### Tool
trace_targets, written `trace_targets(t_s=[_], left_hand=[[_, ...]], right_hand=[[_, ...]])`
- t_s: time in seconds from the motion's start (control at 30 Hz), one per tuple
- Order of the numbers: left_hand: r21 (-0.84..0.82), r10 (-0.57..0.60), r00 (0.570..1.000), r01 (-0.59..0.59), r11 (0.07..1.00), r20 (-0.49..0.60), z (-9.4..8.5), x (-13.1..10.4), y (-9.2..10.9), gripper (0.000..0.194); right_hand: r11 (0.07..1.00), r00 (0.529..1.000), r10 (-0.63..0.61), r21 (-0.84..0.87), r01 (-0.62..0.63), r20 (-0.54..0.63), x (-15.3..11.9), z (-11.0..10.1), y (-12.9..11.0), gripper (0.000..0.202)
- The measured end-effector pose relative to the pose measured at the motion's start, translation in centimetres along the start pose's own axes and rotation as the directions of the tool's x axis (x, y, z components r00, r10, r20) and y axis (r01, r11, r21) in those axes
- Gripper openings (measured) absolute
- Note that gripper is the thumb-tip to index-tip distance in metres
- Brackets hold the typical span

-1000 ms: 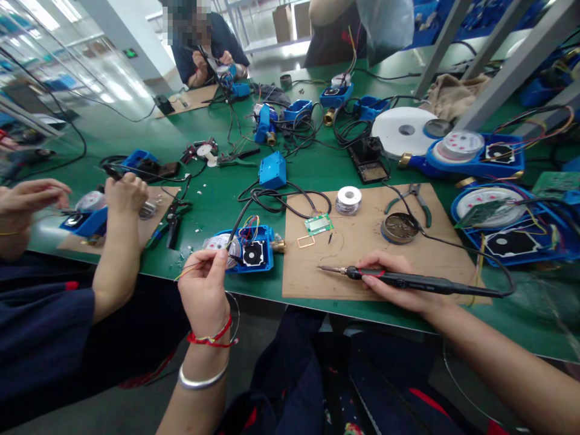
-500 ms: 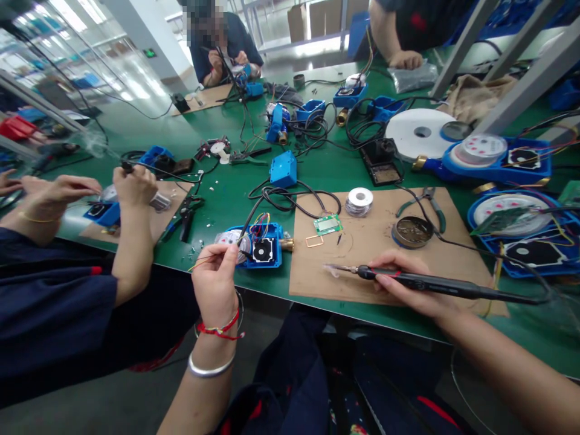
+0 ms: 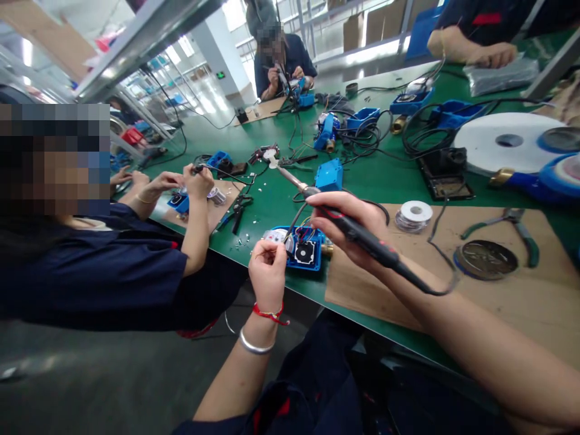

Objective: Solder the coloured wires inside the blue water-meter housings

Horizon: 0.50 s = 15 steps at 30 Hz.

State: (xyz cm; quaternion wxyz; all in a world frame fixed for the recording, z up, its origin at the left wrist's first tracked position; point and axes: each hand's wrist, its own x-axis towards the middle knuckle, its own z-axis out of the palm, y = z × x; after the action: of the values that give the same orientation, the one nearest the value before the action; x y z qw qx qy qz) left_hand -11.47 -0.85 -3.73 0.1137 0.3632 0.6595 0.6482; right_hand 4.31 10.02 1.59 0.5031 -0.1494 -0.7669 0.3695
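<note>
My right hand [image 3: 365, 214] is closed round the black handle of a soldering iron [image 3: 374, 244]. Its metal tip points up and to the left, in the air over the table. My left hand [image 3: 268, 272] pinches the end of a black cable, from which thin wires show at the fingertips. Just behind those fingers lies an open blue water meter housing [image 3: 317, 261], with a black square part, coloured wires and a brass fitting [image 3: 327, 249]. The right hand and iron cover part of the cable and of the cardboard.
On the cardboard mat [image 3: 385, 296] are a solder wire spool [image 3: 413, 216], a round tin [image 3: 486, 260] and green-handled pliers [image 3: 528, 238]. A blue cover [image 3: 328, 174] and a soldering iron stand [image 3: 446, 175] lie behind. A co-worker's hands [image 3: 198, 181] work at the left.
My right hand has lifted the soldering iron from low over the cardboard, up and left toward my left hand. The view has swung left. The small green display board is out of sight.
</note>
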Motion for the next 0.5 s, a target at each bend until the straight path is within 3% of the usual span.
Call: trace_targets(t_s=[0.1,0.27,0.5], left_hand=[[0.013,0.04,0.999,-0.04,0.999,-0.005,0.1,-0.2,0.1,0.013],[0.077,0.133,0.991,-0.13,0.988,-0.029,0.4,-1.0,0.0,0.014],[0.141,0.178,0.982,-0.169,0.975,-0.055,0.6,-1.2,0.1,0.015]], right_hand=[[0.992,0.991,-0.1,-0.065,0.106,0.092,0.1,2.0,3.3,0.027],[0.986,1.0,0.025,-0.167,-0.021,0.019,-3.0,2.5,7.1,0.034],[0.991,0.999,0.018,-0.13,-0.022,-0.027,-3.0,2.1,5.7,0.034]])
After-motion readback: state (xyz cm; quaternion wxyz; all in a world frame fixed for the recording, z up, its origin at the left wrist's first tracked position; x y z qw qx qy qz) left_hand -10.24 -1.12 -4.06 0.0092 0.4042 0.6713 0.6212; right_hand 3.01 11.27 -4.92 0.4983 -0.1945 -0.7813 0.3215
